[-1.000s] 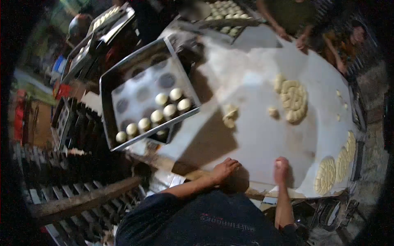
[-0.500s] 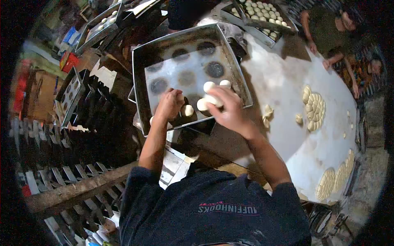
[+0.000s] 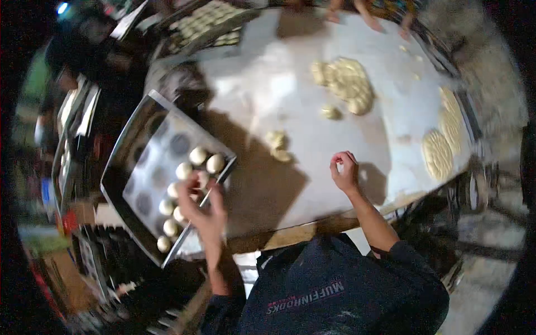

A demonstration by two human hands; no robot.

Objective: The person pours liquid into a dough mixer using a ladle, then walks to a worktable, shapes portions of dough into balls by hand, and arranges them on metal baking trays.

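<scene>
My left hand (image 3: pixel 204 209) is over the near right side of a metal tray (image 3: pixel 131 231), blurred, its fingers spread around a dough ball. Several round white dough balls (image 3: pixel 215 163) sit in the tray along that side. My right hand (image 3: pixel 345 167) hovers over the pale work table (image 3: pixel 312 184), fingers curled with thumb and fingertips together; whether something small is between them is hidden. Beyond it lies a small dough lump (image 3: pixel 330 112), with a large dough cluster (image 3: pixel 349 84) farther back. Some dough pieces (image 3: pixel 278 146) rest between the tray and my right hand.
Flat coiled dough masses (image 3: pixel 437 155) lie at the table's right edge. At the back left stand trays of dough balls (image 3: pixel 206 22). Other people's hands (image 3: pixel 365 17) are at the far edge. Racks (image 3: pixel 89 262) and another tray (image 3: pixel 67 134) stand at the left.
The view has turned. Both hands were over the tray half a second ago; my right hand has moved away to over the table, while my left hand is over the group of dough balls.
</scene>
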